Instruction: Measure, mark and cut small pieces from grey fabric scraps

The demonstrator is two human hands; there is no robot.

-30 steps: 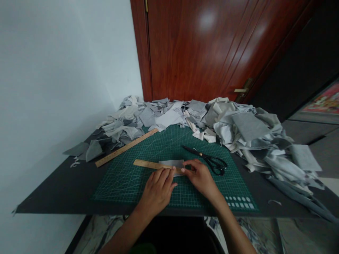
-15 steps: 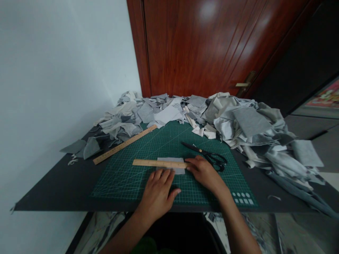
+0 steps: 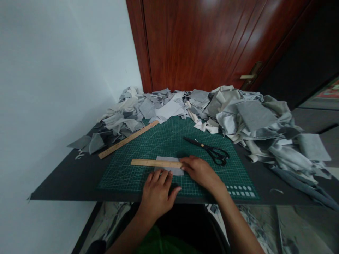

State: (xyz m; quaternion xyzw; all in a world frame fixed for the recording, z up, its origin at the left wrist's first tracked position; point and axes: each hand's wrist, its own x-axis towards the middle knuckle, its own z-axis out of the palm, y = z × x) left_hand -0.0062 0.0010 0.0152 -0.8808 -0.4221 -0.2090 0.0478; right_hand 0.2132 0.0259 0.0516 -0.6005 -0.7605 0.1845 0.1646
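A wooden ruler [image 3: 148, 162] lies across a small light-grey piece of fabric [image 3: 169, 172] on the green cutting mat [image 3: 127, 180]. My right hand [image 3: 199, 171] pinches the ruler's right end between thumb and fingers, over the fabric's right side. Below the ruler, my left hand [image 3: 158, 190] rests flat with its fingers stretched forward. Its fingertips touch the fabric's lower left edge, and the thumb is spread to the right. Black-handled scissors [image 3: 208, 149] lie on the mat just beyond my right hand, blades pointing left.
A second wooden ruler [image 3: 127, 140] lies slantwise at the mat's left edge. Heaps of grey and white fabric scraps [image 3: 169, 109] line the back, with a larger pile [image 3: 254, 116] on the right. Behind them stand a white wall [image 3: 66, 70] and a brown door [image 3: 196, 46].
My right hand has moved slightly left over the fabric, and the ruler has shifted a little left with it. My left hand stays nearly in place. The head view has tilted slightly.
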